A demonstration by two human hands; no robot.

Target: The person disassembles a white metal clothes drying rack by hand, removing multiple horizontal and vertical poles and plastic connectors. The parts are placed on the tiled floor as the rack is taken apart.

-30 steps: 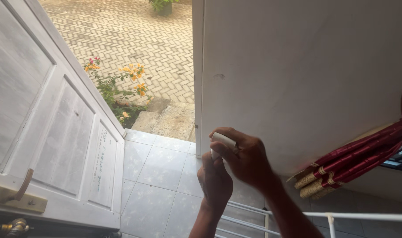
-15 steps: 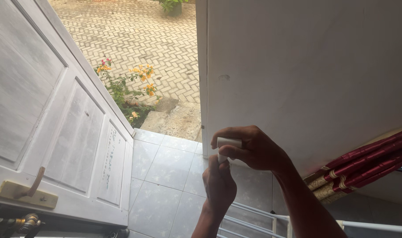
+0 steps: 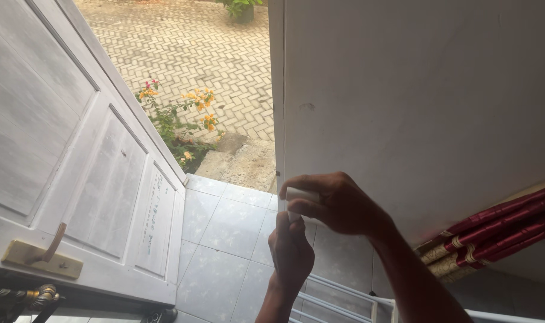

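Note:
My right hand (image 3: 338, 203) grips a small white cylinder-shaped object (image 3: 302, 194) between thumb and fingers, close to the edge of the white wall (image 3: 416, 96). Just below it, my left hand (image 3: 291, 251) reaches up with its fingertips touching the underside of that object. What exactly the white object is I cannot tell; most of it is hidden by my fingers.
A white panelled door (image 3: 69, 167) stands open at the left, with a brass handle (image 3: 42, 254). Pale floor tiles (image 3: 224, 227) lead out to a brick-paved yard (image 3: 189, 48) with a flowering plant (image 3: 177, 113). Red and gold curtain folds (image 3: 494, 233) hang at the right; a white rail (image 3: 344, 296) lies below.
The view has shifted slightly. Both hands have stayed together on the small white object, drifting a little to the right and down in the picture.

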